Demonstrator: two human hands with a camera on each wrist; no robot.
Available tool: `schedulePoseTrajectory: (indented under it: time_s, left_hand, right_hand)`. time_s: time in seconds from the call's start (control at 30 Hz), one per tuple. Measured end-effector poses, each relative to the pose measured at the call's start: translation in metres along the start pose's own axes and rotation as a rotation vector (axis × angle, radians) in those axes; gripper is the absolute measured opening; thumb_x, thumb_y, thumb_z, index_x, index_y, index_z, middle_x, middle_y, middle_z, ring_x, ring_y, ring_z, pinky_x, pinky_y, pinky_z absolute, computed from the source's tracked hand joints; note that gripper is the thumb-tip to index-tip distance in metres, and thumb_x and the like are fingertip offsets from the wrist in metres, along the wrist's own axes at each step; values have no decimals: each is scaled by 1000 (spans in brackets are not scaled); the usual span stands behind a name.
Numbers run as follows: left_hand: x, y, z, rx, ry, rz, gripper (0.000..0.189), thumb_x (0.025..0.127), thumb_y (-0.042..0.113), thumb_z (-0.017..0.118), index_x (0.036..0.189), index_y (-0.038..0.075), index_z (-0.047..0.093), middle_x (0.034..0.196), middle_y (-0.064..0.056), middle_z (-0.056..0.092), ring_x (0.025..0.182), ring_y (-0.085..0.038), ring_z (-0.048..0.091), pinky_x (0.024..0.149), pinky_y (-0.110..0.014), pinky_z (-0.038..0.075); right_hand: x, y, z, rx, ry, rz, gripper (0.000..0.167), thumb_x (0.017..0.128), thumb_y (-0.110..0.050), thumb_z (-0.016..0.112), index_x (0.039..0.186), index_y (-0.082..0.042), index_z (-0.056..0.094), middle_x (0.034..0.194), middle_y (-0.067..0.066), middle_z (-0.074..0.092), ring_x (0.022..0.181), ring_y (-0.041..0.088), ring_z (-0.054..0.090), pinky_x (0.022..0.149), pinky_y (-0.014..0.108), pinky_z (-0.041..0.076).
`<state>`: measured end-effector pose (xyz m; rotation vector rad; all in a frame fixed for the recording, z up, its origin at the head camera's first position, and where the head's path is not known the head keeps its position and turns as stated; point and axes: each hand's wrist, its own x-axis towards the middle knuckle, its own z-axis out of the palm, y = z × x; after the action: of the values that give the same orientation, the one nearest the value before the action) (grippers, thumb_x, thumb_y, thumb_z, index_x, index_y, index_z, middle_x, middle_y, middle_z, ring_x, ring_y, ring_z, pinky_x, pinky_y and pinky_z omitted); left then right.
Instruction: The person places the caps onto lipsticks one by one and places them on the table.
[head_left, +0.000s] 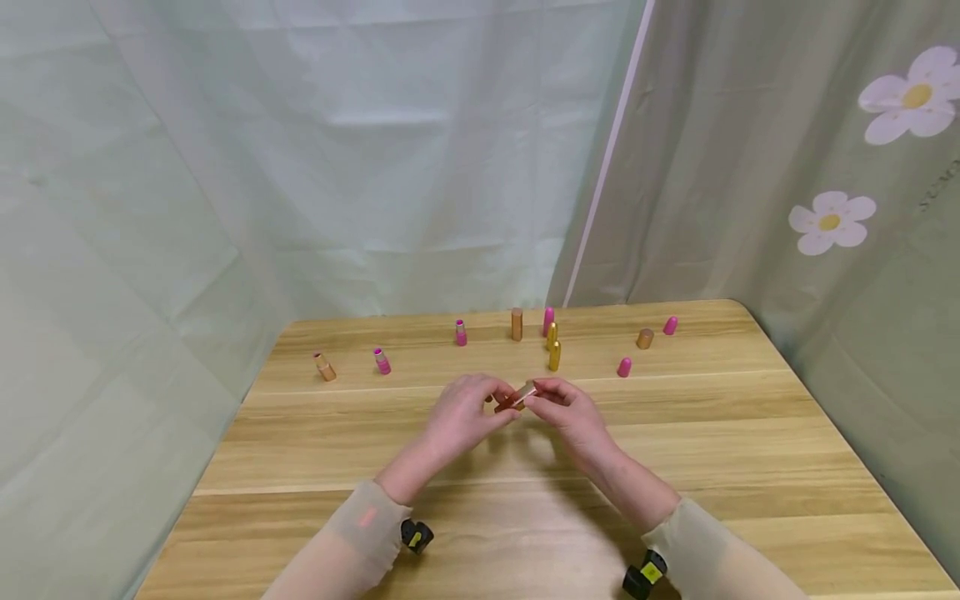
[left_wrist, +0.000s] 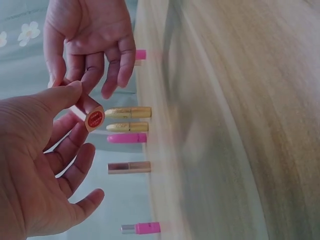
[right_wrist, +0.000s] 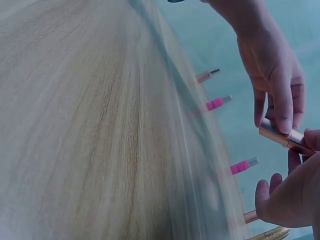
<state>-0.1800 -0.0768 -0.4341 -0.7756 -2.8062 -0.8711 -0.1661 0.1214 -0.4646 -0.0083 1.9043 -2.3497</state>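
A rose-gold lipstick (head_left: 522,393) is held in the air over the middle of the table, between both hands. My left hand (head_left: 467,408) pinches its base end with thumb and fingers; a round red label (left_wrist: 94,119) shows on that end in the left wrist view. At the other end, my right hand (head_left: 576,418) grips the tube between thumb and fingertips. A thin seam crosses the lipstick's body (right_wrist: 274,132) in the right wrist view. Just beyond the hands stand two gold lipsticks, the nearer one (head_left: 555,357) in front of the other (head_left: 552,335).
Behind stand a capped copper lipstick (head_left: 517,325) and a pink one (head_left: 549,320). Uncapped tubes stand leftward: copper (head_left: 326,367), pink (head_left: 382,362) and another pink tube (head_left: 461,333). Rightward are pink caps (head_left: 624,367) and a copper cap (head_left: 645,338). Curtains (head_left: 420,167) hang behind the table (head_left: 750,467).
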Motion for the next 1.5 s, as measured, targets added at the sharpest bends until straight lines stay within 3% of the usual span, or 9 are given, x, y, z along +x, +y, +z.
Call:
schedulePoseTrajectory:
  time_s: [0.2,0.43,0.57,0.8,1.03,1.33,1.5]
  left_hand:
    - [2,-1,6,43,-2,-13,18,89,34,81,103,24,76,98,9,69,97,-16,60,87,-40,47]
    - [2,-8,9,14,25,-13,18,88,27,83,104,21,75,99,6,70,93,-20,61,82,-41,48]
    - [6,-15,11,-18,29,-39,18,89,24,81,104,19,74,99,6,72,95,-20,64,85,-39,50]
    - [18,-28,15,-92,-13,-135,16,92,21,78,106,16,72,105,5,73,100,-18,66,90,-34,52]
    - [32,-37,16,-112,-13,-185,17,93,22,77,107,15,72,107,3,73,102,-21,66,91,-37,52]
    - [59,-50,27,-140,-2,-256,15,94,24,74,107,16,70,108,3,72,100,-20,63,89,-39,51]
    - [76,-54,33,-146,18,-285,17,92,21,76,107,15,70,107,1,72,99,-20,64,90,-38,52]
  right_hand:
    - [1,2,0,-40,3,-8,36,92,-5,75,125,6,64,116,9,68,106,18,62,94,27,52]
    - [2,0,-12,-129,-50,-60,37,96,-6,71,129,7,62,121,16,67,108,18,63,95,27,52]
    - [1,-5,-28,-303,-48,-89,38,99,-19,69,130,3,63,122,14,67,111,20,62,96,29,51]
    - [1,-12,-66,-660,-76,-194,37,100,-24,69,130,-1,65,124,13,68,122,29,59,109,53,42]
    - [-4,-13,-99,-1008,-38,-323,38,97,-30,73,128,-9,69,126,5,69,125,34,52,103,57,42]
    - [-8,-10,-121,-1320,-42,-477,37,94,-30,75,125,-10,70,125,10,69,126,39,51,107,59,37]
    - [-9,-9,-129,-1431,-47,-537,39,92,-30,78,124,-10,70,126,13,69,127,41,52,107,63,36]
